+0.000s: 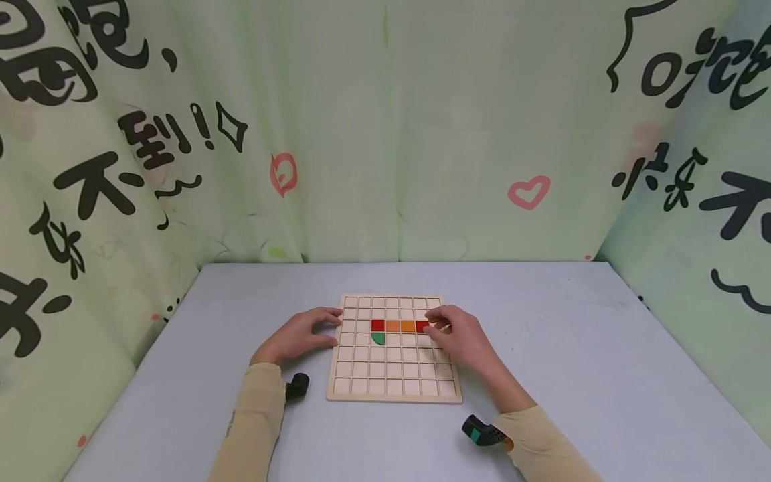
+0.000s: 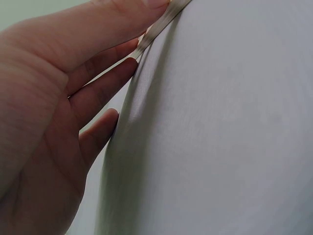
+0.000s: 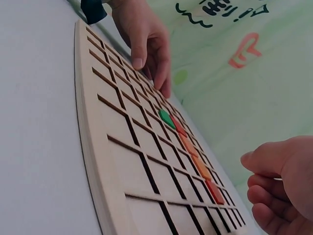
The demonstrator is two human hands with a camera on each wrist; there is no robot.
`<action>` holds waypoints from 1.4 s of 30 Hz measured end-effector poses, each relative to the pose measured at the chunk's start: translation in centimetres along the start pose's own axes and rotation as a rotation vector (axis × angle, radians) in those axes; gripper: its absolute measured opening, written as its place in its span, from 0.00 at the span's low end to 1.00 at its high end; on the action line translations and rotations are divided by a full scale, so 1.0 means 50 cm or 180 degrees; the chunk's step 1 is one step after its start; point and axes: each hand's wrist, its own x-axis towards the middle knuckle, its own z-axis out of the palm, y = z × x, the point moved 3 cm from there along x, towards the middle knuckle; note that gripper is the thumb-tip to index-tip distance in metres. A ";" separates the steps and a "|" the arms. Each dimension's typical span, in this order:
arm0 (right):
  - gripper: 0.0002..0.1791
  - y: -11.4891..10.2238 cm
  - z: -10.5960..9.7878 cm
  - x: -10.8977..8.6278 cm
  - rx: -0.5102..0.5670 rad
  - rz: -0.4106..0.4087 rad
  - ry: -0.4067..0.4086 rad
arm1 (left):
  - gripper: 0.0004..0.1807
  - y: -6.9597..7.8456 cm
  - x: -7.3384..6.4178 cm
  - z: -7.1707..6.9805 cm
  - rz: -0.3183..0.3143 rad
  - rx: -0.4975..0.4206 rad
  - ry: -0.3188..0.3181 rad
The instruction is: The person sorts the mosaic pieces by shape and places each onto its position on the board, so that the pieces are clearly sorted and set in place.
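Sleeves: two beige sleeves (image 1: 248, 418) reach in from the bottom edge, one on each forearm.
Wrist devices: a small black device (image 1: 297, 387) sits at the left wrist; a second black device (image 1: 484, 431), with a green patch, sits at the right wrist.
Board: a flat square wooden board (image 1: 394, 399), divided by thin raised strips into a grid of pale cells, lies on the tabletop between the hands.
Right hand: the right hand (image 1: 462, 335) hovers over the board's right side, by the right end of the coloured row; its fingers are loosely bent, and the right wrist view shows them apart from the board with nothing between them.
Left hand: the left hand (image 1: 298, 336) rests thumb and fingertips against the board's left edge, spread along it rather than clenched.
Green piece: a green quarter-circle (image 1: 378, 339) lies in a cell directly on the near side of the row's left end.
Coloured row: left to right, a red square (image 1: 377, 325), two orange squares (image 1: 393, 326) and another red square (image 1: 421, 326) fill neighbouring cells.
Tabletop: a pale, whitish tabletop (image 1: 542, 314) runs back to the curtain.
Curtain: a light green curtain (image 1: 458, 114) surrounds the far side and both flanks, printed with black lettering (image 1: 93, 184) and a red heart outline (image 1: 530, 193).
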 end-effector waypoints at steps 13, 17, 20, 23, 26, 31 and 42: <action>0.18 0.085 -0.084 -0.068 -0.0239 0.0240 -0.0139 | 0.20 0.004 0.000 0.002 -0.0060 0.0018 -0.0024; 0.19 0.101 -0.102 -0.079 -0.0278 0.0257 -0.0200 | 0.20 0.007 -0.001 0.001 -0.0042 0.0019 -0.0015; 0.19 0.111 -0.112 -0.086 -0.0291 0.0254 -0.0218 | 0.20 0.010 0.000 0.000 -0.0053 0.0020 -0.0018; 0.19 0.118 -0.118 -0.092 -0.0329 0.0250 -0.0224 | 0.20 0.010 0.001 -0.001 -0.0070 0.0023 -0.0020; 0.17 0.121 -0.121 -0.096 -0.0371 0.0244 -0.0295 | 0.20 0.009 0.001 -0.002 -0.0101 0.0024 -0.0016; 0.16 0.120 -0.123 -0.103 -0.0371 0.0246 -0.0489 | 0.20 0.007 0.000 -0.002 -0.0122 -0.0001 -0.0022; 0.14 0.120 -0.118 -0.103 -0.0284 0.0213 -0.0878 | 0.19 0.006 -0.002 0.000 -0.0167 -0.0046 -0.0009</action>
